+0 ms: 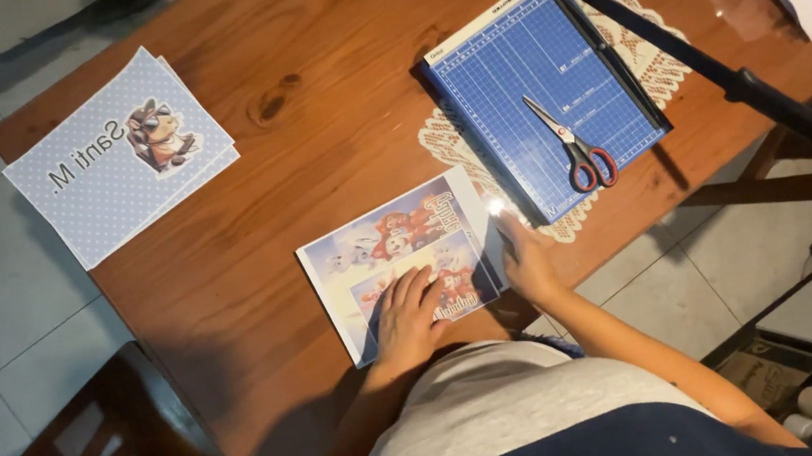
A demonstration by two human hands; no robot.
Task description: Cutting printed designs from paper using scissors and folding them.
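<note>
The left hand (408, 316) lies flat, fingers spread, pressing on the near part of a printed sheet (399, 259) with colourful cartoon pictures, which rests on the wooden table (311, 87) close to its near edge. The right hand (527, 263) touches the sheet's right edge, its fingertips pinching or pushing the paper corner just beside the paper cutter; whether its grip is closed on the paper cannot be told. The blue gridded paper cutter (543, 93) sits to the right and farther off, on a lace doily (644, 57), with its black blade arm (700, 61) raised. Red-handled scissors (573, 145) lie on the cutter's board. Far left on the table lies a stack of dotted pale-blue printed sheets (117, 153).
</note>
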